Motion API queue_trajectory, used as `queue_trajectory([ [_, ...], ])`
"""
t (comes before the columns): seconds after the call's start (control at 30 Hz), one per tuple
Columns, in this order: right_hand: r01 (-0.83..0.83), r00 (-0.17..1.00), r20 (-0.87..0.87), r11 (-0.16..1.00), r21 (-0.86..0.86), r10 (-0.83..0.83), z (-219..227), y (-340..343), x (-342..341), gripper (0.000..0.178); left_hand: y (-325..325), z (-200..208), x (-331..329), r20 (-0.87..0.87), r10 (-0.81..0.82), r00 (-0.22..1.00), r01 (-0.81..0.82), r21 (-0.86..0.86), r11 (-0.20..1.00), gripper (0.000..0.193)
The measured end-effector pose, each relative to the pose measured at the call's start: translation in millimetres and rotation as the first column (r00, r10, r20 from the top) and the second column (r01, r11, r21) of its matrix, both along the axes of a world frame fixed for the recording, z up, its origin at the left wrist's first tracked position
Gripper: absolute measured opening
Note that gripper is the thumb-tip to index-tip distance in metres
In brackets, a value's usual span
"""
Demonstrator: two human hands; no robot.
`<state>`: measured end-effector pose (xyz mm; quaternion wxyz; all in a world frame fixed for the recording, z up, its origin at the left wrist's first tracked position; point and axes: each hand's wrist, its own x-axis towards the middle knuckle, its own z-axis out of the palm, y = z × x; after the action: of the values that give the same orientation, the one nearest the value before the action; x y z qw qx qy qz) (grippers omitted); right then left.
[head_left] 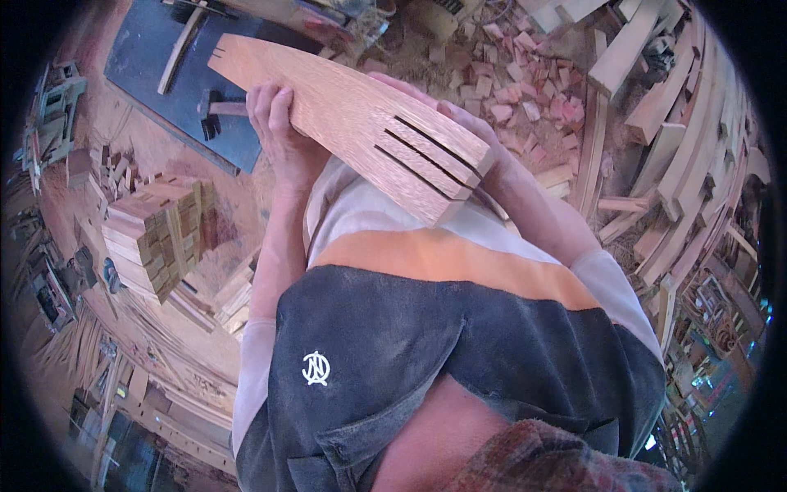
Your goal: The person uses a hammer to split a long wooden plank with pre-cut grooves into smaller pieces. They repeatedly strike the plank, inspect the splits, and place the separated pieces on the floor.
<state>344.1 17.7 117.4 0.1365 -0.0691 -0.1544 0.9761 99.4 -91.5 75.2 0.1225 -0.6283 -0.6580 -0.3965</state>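
A thick, tapering wooden board (pixel 344 107) is held up in front of my chest, tilted across the view. Long parallel dark slots are cut into its near, wider end, and small notches mark its narrow far end. My left hand (pixel 279 123) grips the board's left edge, fingers curled at its side. On the opposite side my right hand (pixel 475 125) holds the far edge close to the slotted end; most of its fingers are hidden behind the wood. A hammer (pixel 220 108) lies on the dark worktop beyond my left hand.
The dark flat worktop (pixel 156 107) stands at the far left, a curved wooden strip (pixel 182 51) on it. Stacked wooden blocks (pixel 156 230) are on the left. Offcuts (pixel 525 98) litter the sawdusty floor ahead, and long planks (pixel 672 148) pile up at right.
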Motion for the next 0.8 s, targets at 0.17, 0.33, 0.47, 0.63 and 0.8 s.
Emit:
queue_trajectory([
  [0.17,-0.045,0.994,0.105,0.992,0.117,0.033,13,2,-2,0.119,-7,1,10,-0.001,0.022,1.0,-0.023,-0.053,0.998,0.097],
  [0.33,-0.02,0.996,0.086,0.999,0.04,0.017,11,-1,2,0.109,-22,-10,6,-0.01,0.172,0.985,-0.172,-0.143,0.975,0.098],
  [0.47,0.015,0.991,0.129,1.0,0.026,-0.018,10,-5,12,0.105,-40,-21,-27,0.232,0.591,0.773,-0.382,-0.573,0.725,0.081],
  [0.63,0.002,0.992,0.124,1.0,-0.007,-0.001,-1,-8,16,0.108,-43,-51,-56,0.217,0.74,0.636,-0.235,-0.86,0.454,0.07],
  [0.8,0.016,0.993,0.118,0.999,-0.043,-0.011,-10,-13,18,0.109,-27,-81,-63,0.185,0.71,0.679,-0.22,-0.872,0.438,0.068],
])
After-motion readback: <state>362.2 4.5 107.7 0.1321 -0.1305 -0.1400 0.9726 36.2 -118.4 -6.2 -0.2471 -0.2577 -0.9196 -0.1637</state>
